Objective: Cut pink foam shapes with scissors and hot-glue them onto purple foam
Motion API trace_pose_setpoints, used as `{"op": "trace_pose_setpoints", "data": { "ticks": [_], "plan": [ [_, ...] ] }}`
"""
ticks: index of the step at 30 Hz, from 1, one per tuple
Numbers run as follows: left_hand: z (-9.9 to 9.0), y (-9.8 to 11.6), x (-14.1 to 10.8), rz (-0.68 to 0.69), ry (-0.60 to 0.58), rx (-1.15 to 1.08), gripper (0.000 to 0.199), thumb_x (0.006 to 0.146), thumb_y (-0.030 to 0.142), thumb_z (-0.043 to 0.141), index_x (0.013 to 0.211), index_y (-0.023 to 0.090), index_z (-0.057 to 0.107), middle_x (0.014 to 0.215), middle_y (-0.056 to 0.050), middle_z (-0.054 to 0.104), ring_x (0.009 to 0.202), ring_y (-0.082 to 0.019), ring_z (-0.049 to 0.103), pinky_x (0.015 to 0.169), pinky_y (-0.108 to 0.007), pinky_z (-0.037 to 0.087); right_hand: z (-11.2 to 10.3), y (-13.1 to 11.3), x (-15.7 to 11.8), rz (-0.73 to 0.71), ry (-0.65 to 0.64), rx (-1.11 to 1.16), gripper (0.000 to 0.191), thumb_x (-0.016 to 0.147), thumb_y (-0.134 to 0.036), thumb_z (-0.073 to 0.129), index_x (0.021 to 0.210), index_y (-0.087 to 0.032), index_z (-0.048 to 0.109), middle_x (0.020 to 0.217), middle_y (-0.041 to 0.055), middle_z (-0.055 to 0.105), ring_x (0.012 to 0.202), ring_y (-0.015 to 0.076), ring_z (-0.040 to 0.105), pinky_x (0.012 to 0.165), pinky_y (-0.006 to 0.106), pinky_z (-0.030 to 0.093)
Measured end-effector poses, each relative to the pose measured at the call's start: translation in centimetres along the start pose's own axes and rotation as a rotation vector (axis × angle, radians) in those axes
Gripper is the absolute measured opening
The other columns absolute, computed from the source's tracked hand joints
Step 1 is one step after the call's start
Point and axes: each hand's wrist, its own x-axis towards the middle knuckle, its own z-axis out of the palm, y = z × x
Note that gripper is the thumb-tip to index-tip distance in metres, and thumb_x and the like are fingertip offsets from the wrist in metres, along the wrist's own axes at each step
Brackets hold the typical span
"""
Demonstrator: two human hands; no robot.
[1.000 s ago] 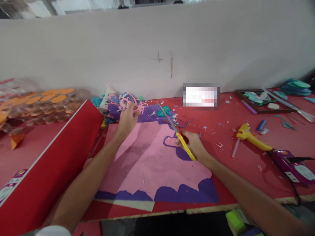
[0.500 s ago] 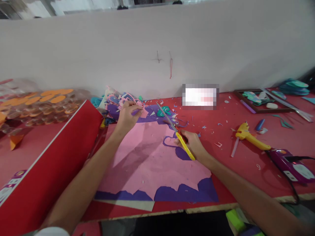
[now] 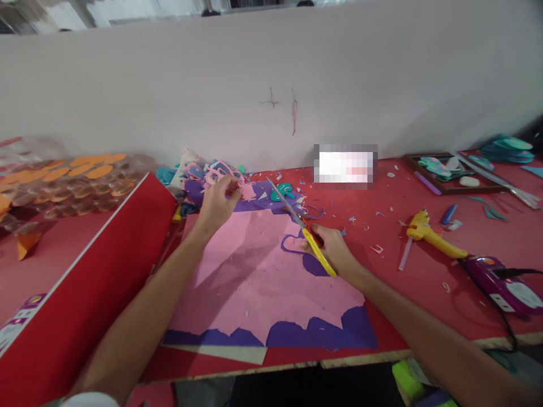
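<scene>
My right hand [image 3: 333, 249] is closed on yellow-handled scissors [image 3: 318, 251], whose blades point up and to the left. Beneath it lies a large pink foam sheet [image 3: 250, 271] with jagged edges, over a purple sheet [image 3: 356, 330]. A purple-edged pink cutout [image 3: 288, 244] rests by the right fingers. My left hand [image 3: 220, 200] hovers at the sheet's far edge, beside a heap of pink and blue scraps [image 3: 216, 169]; its fingertips are pinched together, and what they hold, if anything, is too small to tell. A teal cut piece [image 3: 282, 192] lies beyond the blades.
A red board [image 3: 110, 271] leans at the left, by bagged orange discs [image 3: 97, 169]. On the right are a yellow glue gun [image 3: 436, 236], a purple power strip [image 3: 504, 285] and a dark tray [image 3: 458, 189]. Small scraps dot the red table [image 3: 365, 209].
The small purple piece seen at my left fingers earlier no longer shows, and that hand has shifted slightly left. My right hand and the scissors have barely moved.
</scene>
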Motion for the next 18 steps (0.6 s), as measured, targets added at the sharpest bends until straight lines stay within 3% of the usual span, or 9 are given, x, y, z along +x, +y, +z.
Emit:
{"op": "trace_pose_setpoints", "data": {
  "ticks": [6, 10, 13, 18],
  "plan": [
    [-1.4, 2.0, 0.2, 0.154, -0.002, 0.221, 0.009, 0.088, 0.021, 0.055, 0.091, 0.019, 0.063, 0.102, -0.007, 0.066, 0.096, -0.020, 0.064, 0.091, -0.035, 0.053, -0.5, 0.0, 0.0, 0.051, -0.037, -0.378, 0.036, 0.088, -0.056, 0.060, 0.077, -0.022, 0.055, 0.065, 0.0016, 0.061, 0.058, 0.0168, 0.052, 0.056, 0.028, 0.026],
    [-2.4, 3.2, 0.2, 0.228, -0.006, 0.272, 0.011, 0.093, 0.025, 0.055, 0.090, 0.019, 0.065, 0.098, -0.007, 0.067, 0.095, -0.021, 0.063, 0.090, -0.035, 0.052, -0.5, -0.6, -0.3, 0.074, -0.075, -0.580, 0.036, 0.095, -0.056, 0.053, 0.094, -0.021, 0.060, 0.088, 0.0082, 0.072, 0.073, 0.0233, 0.066, 0.058, 0.030, 0.024],
    [-3.1, 3.8, 0.2, 0.255, -0.066, 0.272, 0.015, 0.095, 0.028, 0.055, 0.093, 0.019, 0.067, 0.097, -0.006, 0.070, 0.091, -0.021, 0.065, 0.088, -0.035, 0.051, -0.3, -0.8, -0.6, 0.051, -0.082, -0.641, 0.044, 0.099, -0.060, 0.048, 0.110, -0.018, 0.058, 0.106, 0.0127, 0.072, 0.085, 0.0277, 0.071, 0.060, 0.031, 0.027],
    [-4.0, 4.0, 0.3, 0.368, -0.209, 0.296, 0.021, 0.098, 0.029, 0.052, 0.094, 0.020, 0.071, 0.105, -0.007, 0.072, 0.103, -0.023, 0.066, 0.093, -0.037, 0.051, -0.2, -0.6, -0.6, 0.069, -0.064, -0.645, 0.041, 0.101, -0.057, 0.047, 0.113, -0.018, 0.057, 0.107, 0.0123, 0.073, 0.090, 0.0296, 0.072, 0.062, 0.032, 0.032]
  ]
}}
